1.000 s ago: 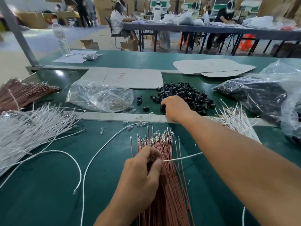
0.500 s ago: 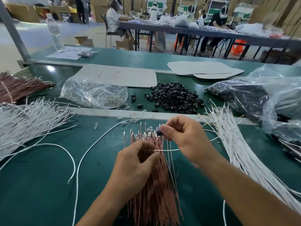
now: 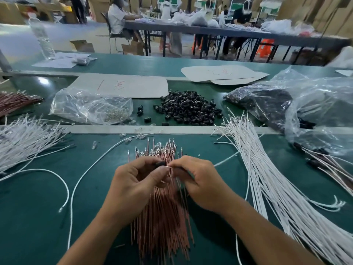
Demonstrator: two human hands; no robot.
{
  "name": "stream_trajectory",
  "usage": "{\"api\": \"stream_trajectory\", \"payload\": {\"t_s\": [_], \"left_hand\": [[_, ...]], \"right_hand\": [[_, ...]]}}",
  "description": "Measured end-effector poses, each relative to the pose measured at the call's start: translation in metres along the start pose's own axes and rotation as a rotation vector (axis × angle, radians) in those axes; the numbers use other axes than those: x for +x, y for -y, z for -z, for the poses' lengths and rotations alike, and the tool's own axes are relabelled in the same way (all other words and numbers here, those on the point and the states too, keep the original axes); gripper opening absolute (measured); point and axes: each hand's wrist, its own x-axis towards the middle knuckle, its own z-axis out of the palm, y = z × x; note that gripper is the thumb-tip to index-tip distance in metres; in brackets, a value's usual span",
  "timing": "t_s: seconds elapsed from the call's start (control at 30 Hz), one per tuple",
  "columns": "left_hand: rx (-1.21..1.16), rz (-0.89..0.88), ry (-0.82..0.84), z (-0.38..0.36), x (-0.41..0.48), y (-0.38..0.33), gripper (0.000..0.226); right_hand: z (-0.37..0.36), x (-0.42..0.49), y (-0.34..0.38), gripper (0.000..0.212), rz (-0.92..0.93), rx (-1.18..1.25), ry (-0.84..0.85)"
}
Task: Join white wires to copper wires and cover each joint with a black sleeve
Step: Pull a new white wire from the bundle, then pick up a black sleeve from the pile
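Note:
My left hand (image 3: 137, 185) and my right hand (image 3: 199, 183) meet fingertip to fingertip above a bundle of copper wires (image 3: 162, 219) lying on the green mat. A small black sleeve (image 3: 160, 163) is pinched at my left fingertips. Just beside it, my right hand grips a white wire (image 3: 225, 160), whose metal tip shows between the two hands and whose length trails off to the right. A pile of loose black sleeves (image 3: 188, 109) lies beyond the metal strip.
White wires fan out at the right (image 3: 277, 188) and at the left (image 3: 24, 142). Two loose white wires (image 3: 76, 188) curve across the mat. A clear bag of metal terminals (image 3: 91, 106), a bag of dark parts (image 3: 267, 104) and more copper wires (image 3: 15, 102) lie further back.
My right hand came back from the sleeve pile with a black sleeve and closed in on my left hand. The sleeve now sits at my left fingertips, against the wire tip.

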Motion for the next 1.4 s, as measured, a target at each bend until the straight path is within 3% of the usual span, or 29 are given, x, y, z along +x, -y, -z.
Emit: {"api": "stream_trajectory", "payload": {"t_s": [0.13, 0.27, 0.6, 0.8, 1.07, 1.27, 1.4], "left_hand": [[0.193, -0.003, -0.106, 0.009, 0.004, 0.002, 0.012], [0.408, -0.067, -0.072, 0.012, 0.002, 0.006, 0.018], [0.499, -0.142, -0.029, 0.009, 0.000, 0.006, 0.020], [0.661, -0.274, 0.067, 0.005, -0.001, 0.010, 0.018], [0.421, -0.190, 0.046, 0.009, -0.001, 0.013, 0.027], [0.119, -0.028, 0.038, 0.008, 0.000, 0.013, 0.030], [0.140, -0.067, 0.079, 0.008, 0.000, 0.012, 0.027]], "right_hand": [[0.006, -0.002, -0.006, 0.010, 0.004, -0.069, -0.116], [0.005, -0.003, -0.001, 0.008, 0.025, -0.110, -0.127], [0.006, -0.005, 0.006, 0.009, 0.066, -0.177, -0.118], [0.002, -0.006, 0.011, 0.007, 0.101, -0.210, -0.085], [-0.002, -0.006, 0.010, 0.005, 0.084, -0.213, -0.166], [-0.001, -0.006, 0.007, 0.008, 0.098, -0.112, -0.101], [0.001, -0.008, 0.004, 0.008, 0.045, 0.015, -0.074]]}}
